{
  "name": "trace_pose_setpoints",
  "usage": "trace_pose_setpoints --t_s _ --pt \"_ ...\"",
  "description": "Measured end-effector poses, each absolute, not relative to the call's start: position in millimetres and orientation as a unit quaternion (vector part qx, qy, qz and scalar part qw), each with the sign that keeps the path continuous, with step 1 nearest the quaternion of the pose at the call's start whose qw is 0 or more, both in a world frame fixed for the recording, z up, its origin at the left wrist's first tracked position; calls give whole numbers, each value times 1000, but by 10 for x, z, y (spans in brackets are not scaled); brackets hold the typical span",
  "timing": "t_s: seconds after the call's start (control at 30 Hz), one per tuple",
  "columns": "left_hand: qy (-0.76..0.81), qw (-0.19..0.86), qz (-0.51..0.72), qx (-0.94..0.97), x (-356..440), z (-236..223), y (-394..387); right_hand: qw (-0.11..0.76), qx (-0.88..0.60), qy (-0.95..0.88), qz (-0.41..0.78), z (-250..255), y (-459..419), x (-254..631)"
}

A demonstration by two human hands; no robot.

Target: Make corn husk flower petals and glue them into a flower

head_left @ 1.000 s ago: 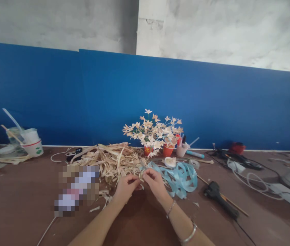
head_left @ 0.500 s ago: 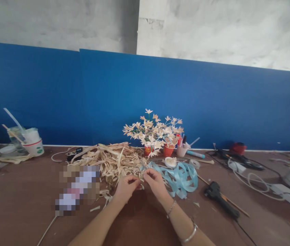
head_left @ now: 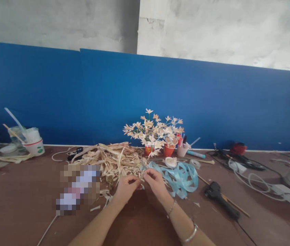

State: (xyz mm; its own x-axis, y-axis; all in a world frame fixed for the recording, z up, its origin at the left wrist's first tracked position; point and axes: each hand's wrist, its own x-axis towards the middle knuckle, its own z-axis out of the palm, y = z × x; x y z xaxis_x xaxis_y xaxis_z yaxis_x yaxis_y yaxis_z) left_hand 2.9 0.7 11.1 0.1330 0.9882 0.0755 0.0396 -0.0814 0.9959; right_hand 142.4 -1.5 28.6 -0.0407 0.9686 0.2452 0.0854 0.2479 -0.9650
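Note:
My left hand (head_left: 126, 187) is closed in a pinch over the near edge of the husk pile. Facing it, my right hand (head_left: 155, 181) is pinched too, its fingertips close to those of the left. A small pale piece of dried husk (head_left: 142, 187) shows at the fingertips between them; the fingers hide most of it. Beyond the left hand spreads a heap of dried husk strips (head_left: 109, 159). Curled blue ribbon (head_left: 183, 179) lies just right of the right hand. Husk flowers (head_left: 152, 130) stand in small red cups (head_left: 169, 150) behind.
A black glue gun (head_left: 222, 200) lies at right across a thin stick, its cord running forward. Cables (head_left: 252, 181) tangle at far right. A blurred-out object (head_left: 78, 188) is at left. A white cup (head_left: 34, 147) and a pen cup (head_left: 182, 150) stand near the blue partition (head_left: 104, 99).
Both hands stay almost in place, with only a slight shift at the fingertips around the small husk piece. Nothing else has visibly moved.

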Motion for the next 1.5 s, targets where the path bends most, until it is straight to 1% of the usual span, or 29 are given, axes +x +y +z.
trace_pose_setpoints --t_s 0.17,0.47,0.7,0.8,0.9,0.97,1.07,1.17,1.27,1.37,1.5 --pt "459 515 475 546 42 131 -5 530 -449 -579 427 293 -19 1419" --pt "442 572 487 490 71 144 -1 532 -461 -579 412 278 -9 1442" --pt "456 543 486 511 62 124 0 528 -461 -587 405 250 -8 1433" --pt "479 522 475 522 48 135 0 529 -482 -589 374 355 19 1531" --pt "497 512 468 521 33 139 9 524 -551 -585 282 594 46 1891" --pt "503 505 469 521 26 141 15 487 -609 -585 220 769 18 2295" --pt "502 495 473 529 26 144 21 372 -726 -569 104 907 -142 3015" --pt "494 491 477 535 31 145 22 209 -840 -498 41 800 -408 3614" --pt "490 492 480 536 33 144 21 105 -887 -449 24 532 -643 3886" --pt "487 496 478 537 31 140 24 62 -904 -423 5 284 -732 3872" --pt "480 504 482 534 30 135 32 57 -899 -434 4 146 -680 3766"
